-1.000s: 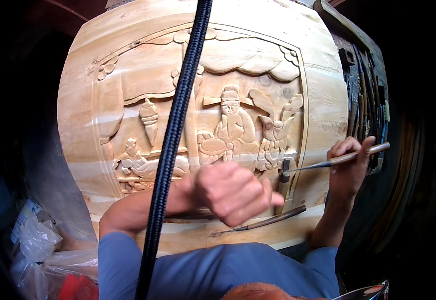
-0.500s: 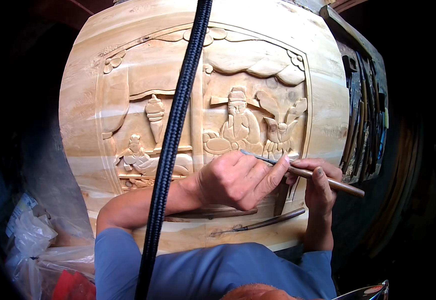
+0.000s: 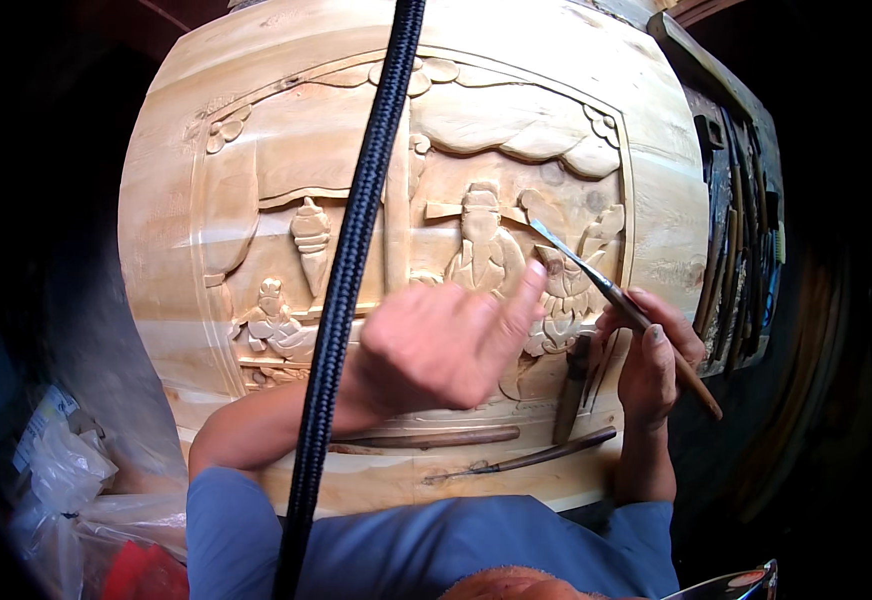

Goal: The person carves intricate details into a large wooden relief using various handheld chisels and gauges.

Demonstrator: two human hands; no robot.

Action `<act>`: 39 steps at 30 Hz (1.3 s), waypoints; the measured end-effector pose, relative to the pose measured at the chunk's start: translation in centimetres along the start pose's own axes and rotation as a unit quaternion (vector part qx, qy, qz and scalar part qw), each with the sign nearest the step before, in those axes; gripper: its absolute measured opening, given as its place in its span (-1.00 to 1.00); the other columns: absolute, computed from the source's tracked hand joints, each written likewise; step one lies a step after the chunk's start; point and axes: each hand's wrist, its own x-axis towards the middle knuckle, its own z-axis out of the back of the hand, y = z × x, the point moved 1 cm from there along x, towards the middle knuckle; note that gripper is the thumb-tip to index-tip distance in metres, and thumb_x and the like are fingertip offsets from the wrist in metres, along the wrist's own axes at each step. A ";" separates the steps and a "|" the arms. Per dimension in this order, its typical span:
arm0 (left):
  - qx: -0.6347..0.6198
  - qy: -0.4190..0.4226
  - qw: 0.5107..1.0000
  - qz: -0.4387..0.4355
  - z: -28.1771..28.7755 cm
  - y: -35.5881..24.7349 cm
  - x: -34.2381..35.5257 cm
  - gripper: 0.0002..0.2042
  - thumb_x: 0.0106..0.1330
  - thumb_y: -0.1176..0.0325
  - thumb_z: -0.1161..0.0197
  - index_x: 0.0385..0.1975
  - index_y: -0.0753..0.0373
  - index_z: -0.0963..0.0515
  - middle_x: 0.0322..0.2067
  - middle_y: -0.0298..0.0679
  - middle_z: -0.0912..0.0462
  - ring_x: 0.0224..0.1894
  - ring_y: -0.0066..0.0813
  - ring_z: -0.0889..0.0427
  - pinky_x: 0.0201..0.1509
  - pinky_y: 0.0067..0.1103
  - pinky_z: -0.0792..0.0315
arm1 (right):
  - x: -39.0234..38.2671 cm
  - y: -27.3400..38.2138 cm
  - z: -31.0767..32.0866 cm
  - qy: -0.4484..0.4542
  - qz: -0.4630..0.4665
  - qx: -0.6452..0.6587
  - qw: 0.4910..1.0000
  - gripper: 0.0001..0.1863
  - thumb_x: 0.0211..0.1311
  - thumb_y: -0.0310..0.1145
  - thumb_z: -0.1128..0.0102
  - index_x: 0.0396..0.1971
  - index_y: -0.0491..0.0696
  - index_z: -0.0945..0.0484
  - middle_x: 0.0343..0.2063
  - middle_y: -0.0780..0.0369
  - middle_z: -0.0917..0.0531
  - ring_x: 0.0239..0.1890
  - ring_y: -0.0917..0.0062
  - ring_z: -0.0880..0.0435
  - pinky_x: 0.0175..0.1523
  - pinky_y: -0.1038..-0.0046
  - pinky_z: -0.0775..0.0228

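Right hand (image 3: 653, 372) grips a chisel (image 3: 617, 297); left hand (image 3: 441, 345) beside it, forefinger out, rest curled, can't tell if empty. Beyond, carved figures (image 3: 479, 240) stand raised; finer detail looks unfinished.

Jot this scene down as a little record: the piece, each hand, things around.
Piece: carved wooden panel, pale, with figures in relief
Right hand: grips a wood-handled carving tool, blade over the panel
Left hand: above the panel, one finger extended near the blade; no tool visible
Near the person: two long-handled tools lying on pale wood
Far right: row of tools
Lower left: clear plastic bag
Across the view: black braided cord
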 end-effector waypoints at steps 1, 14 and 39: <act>0.014 0.005 1.000 0.012 -0.2 0.6 -0.1 -0.56 0.36 0.26 -0.59 0.19 0.28 -0.78 -0.67 -0.47 -0.28 -0.66 -0.57 -0.30 -0.60 -0.52 -0.19 | 0.2 0.0 0.0 -0.002 0.000 0.011 1.000 -0.46 0.57 -0.20 -0.14 0.22 -0.41 -0.65 -0.13 -0.11 -0.82 -0.15 0.26 -0.86 0.04 0.26 -0.75; -0.058 -0.023 0.998 -0.026 0.3 0.7 -1.2 -0.66 0.33 0.30 -0.61 0.05 0.26 -0.80 -0.64 -0.49 -0.38 -0.65 -0.63 -0.33 -0.60 -0.55 -0.10 | 3.2 2.1 -0.8 0.014 0.062 0.002 0.998 -0.44 0.66 -0.03 -0.23 -0.07 -0.37 -0.77 -0.35 -0.01 -0.80 -0.41 0.37 -0.83 -0.31 0.45 -0.66; -0.226 -0.054 0.969 -0.086 -1.2 -2.6 -3.8 -0.61 0.35 0.26 -0.44 0.13 0.27 -0.77 -0.05 -0.19 -0.85 -0.49 -0.62 -0.52 -0.52 -0.63 -0.34 | 12.0 9.0 -7.6 0.201 0.081 0.229 0.949 -0.24 0.62 0.50 0.22 -0.54 0.10 -0.24 -0.51 0.13 -0.66 -0.78 0.67 -0.19 -0.56 0.62 -0.11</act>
